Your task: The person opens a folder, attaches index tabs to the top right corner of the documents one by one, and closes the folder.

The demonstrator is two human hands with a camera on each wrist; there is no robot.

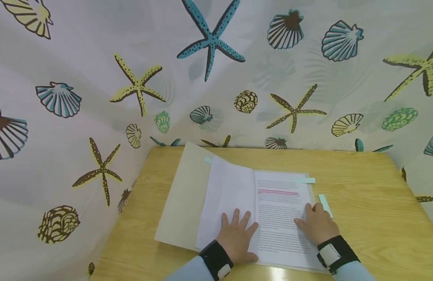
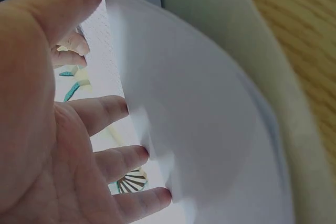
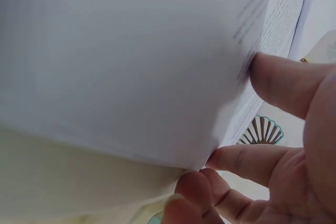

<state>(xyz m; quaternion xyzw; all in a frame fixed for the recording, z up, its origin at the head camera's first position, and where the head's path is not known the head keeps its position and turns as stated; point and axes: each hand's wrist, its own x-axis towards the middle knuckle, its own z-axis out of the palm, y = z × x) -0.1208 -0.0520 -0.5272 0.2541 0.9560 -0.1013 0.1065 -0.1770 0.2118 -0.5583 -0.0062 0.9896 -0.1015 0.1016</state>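
A stapled-looking document (image 1: 279, 210) in a pale folder (image 1: 181, 203) lies spread on the table. Its right page carries printed text with pink highlighted lines (image 1: 277, 192); the left page (image 1: 227, 183) is blank and bows up at its outer side. Spread fingers of my left hand (image 1: 236, 236) press on the blank page beside the fold. My right hand (image 1: 318, 224) rests at the printed page's right edge. In the right wrist view, its thumb (image 3: 278, 80) touches the page and the index finger (image 3: 241, 161) meets the edge, other fingers bent beside it.
Light-blue sticky tabs stick out at the page's top right (image 1: 304, 180), beside my right hand (image 1: 325, 205) and at the upper left (image 1: 208, 160). The wooden table (image 1: 371, 187) backs onto a white curtain (image 1: 237, 23) printed with shells and starfish.
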